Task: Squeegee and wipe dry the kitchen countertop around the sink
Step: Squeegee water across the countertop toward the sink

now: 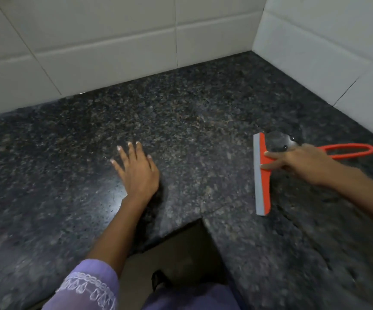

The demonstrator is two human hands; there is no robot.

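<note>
- Lilac sleeve [87, 287] with white embroidery sits nearest the lens, leading up the left forearm.
- Dark speckled granite desk [181, 121] comes next, running into a corner; it looks damp and glossy, with a small pool of water [278, 142] just beyond the right fingertips.
- White tiled wall [114, 41] closes off the far side, well beyond both sets of fingers, so strokes probably have to pull away from it.
- Left hand [136, 171] lies flat on the stone, fingers [127, 151] spread wide, holding nothing.
- Right hand [301, 163] rests over the neck of the squeegee, two fingers [270, 155] stretched onto the orange head; whether the rest wrap the handle I cannot tell.
- Orange squeegee [265, 184] lies under those fingertips, grey blade on the side toward the left hand, loop handle [351, 150] trailing behind the knuckles. It looks light, stiff plastic with a soft rubber edge (likely slick when wet); the loop seems the best hold.
- No sink or cloth shows.
</note>
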